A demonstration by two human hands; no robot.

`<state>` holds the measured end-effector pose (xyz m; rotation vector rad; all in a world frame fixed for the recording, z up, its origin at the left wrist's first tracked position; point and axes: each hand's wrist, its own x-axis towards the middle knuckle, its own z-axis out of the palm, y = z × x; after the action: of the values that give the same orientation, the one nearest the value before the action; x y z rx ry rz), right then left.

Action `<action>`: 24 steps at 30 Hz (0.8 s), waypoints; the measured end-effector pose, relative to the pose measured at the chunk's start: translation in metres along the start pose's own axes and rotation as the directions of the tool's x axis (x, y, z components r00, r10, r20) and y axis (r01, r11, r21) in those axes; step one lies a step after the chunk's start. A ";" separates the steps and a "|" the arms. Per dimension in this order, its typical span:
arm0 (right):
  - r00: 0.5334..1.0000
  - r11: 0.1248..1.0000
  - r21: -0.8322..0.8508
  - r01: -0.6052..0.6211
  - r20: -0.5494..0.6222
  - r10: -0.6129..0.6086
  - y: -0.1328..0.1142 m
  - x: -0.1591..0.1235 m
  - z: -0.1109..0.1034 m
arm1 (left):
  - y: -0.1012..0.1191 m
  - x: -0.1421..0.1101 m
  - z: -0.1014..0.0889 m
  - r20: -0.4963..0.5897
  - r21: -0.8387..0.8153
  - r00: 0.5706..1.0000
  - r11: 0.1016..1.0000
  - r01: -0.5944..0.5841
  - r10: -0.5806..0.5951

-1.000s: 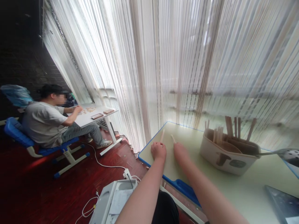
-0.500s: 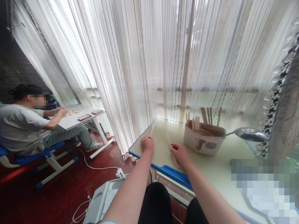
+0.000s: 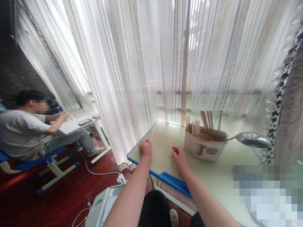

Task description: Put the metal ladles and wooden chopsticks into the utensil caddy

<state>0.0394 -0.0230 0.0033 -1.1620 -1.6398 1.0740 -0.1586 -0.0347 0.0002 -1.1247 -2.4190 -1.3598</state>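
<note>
My left hand (image 3: 145, 148) rests near the left edge of the pale table (image 3: 220, 176), closed around one wooden chopstick (image 3: 151, 135) whose tip points away from me. My right hand (image 3: 179, 156) lies a little to its right, closed on a second wooden chopstick (image 3: 172, 154) that sticks out both ahead of and behind the fingers. Just right of that hand stands a beige holder (image 3: 203, 145) filled with several wooden chopsticks and spoons.
A metal slotted ladle (image 3: 251, 139) pokes out of the holder to the right. String curtains (image 3: 151, 63) hang behind the table. At the left another person (image 3: 28, 129) sits at a white table (image 3: 78, 121). A grey box (image 3: 101, 208) and white cable lie on the red floor.
The view has swung to the right and settled. My right hand has drawn its chopstick back toward me, so more of it shows behind the hand. The left hand keeps its grip.
</note>
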 end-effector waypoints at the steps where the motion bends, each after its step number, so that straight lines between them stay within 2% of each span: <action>1: 1.000 1.000 -0.001 -0.018 -0.008 0.018 0.000 0.000 0.000 | -0.001 0.000 0.001 -0.010 -0.015 1.000 1.000 0.000 0.000; 8: 1.000 0.999 0.043 0.007 0.013 -0.007 -0.005 -0.006 0.000 | -0.007 0.003 0.004 -0.038 -0.057 0.999 0.998 0.007 -0.009; 12: 0.999 0.996 0.088 -0.011 0.044 0.007 -0.004 -0.008 -0.001 | -0.008 0.007 0.007 -0.129 -0.055 0.990 0.997 0.049 -0.056; 15: 0.997 0.987 0.157 -0.032 0.069 0.022 -0.005 -0.011 -0.001 | -0.008 0.006 0.005 -0.184 -0.072 0.983 0.997 -0.003 -0.010; 17: 0.993 0.972 0.227 -0.061 0.113 0.036 -0.008 -0.014 0.000 | -0.007 0.004 0.001 -0.253 -0.094 0.967 0.995 -0.043 0.018; 20: 0.976 0.935 0.335 -0.114 0.213 0.043 -0.016 -0.022 0.001 | -0.003 -0.001 -0.007 -0.351 -0.170 0.936 0.984 -0.046 -0.017; 22: 0.958 0.912 0.383 -0.150 0.285 0.037 -0.020 -0.026 0.001 | 0.001 -0.005 -0.010 -0.290 -0.297 0.955 0.954 -0.029 -0.062; 24: 0.934 0.903 0.385 -0.192 0.355 0.047 -0.022 -0.029 0.002 | 0.004 -0.008 -0.012 -0.135 -0.453 0.988 0.891 0.008 -0.078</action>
<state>0.0380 -0.0556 0.0195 -0.8342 -1.4940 1.6875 -0.1523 -0.0475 0.0064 -1.0093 -2.0868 -2.0156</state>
